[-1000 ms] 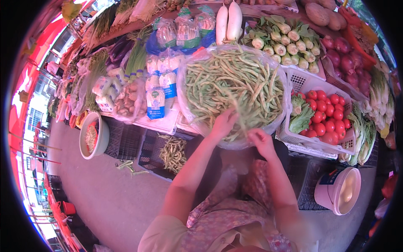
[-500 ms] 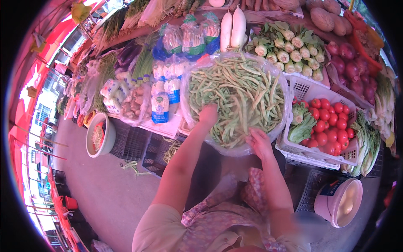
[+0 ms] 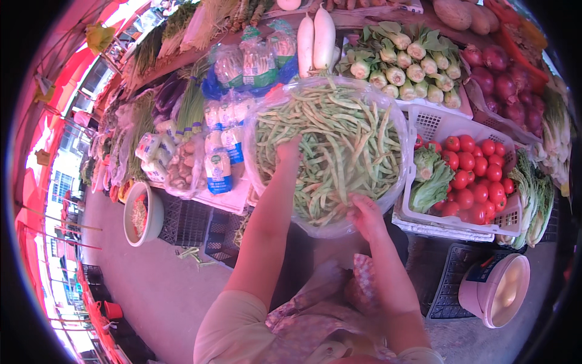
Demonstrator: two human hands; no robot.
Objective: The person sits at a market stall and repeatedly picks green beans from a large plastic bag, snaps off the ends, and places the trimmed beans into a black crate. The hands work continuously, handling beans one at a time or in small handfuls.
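A wide, round container lined with clear plastic [image 3: 257, 167] stands in front of me, heaped with pale green beans [image 3: 339, 133]. Into the left part of the heap reaches my left hand [image 3: 289, 150]; its fingers are hidden among the beans. My right hand [image 3: 367, 217] is at the near right rim, its fingers curled together against the edge of the heap. Whatever may be between those fingertips is too small to make out.
Right of the beans, a white plastic crate [image 3: 464, 224] holds tomatoes [image 3: 479, 176] and lettuce [image 3: 431, 179]. Bagged mushrooms [image 3: 218, 167] lie to the left, white radishes [image 3: 324, 39] behind. A bowl [image 3: 154, 215] and a bucket [image 3: 479, 297] flank me lower down.
My left hand has shifted a little farther back over the beans. The right hand stays by the near rim with its fingers drawn closer together. The whole view has shifted slightly.
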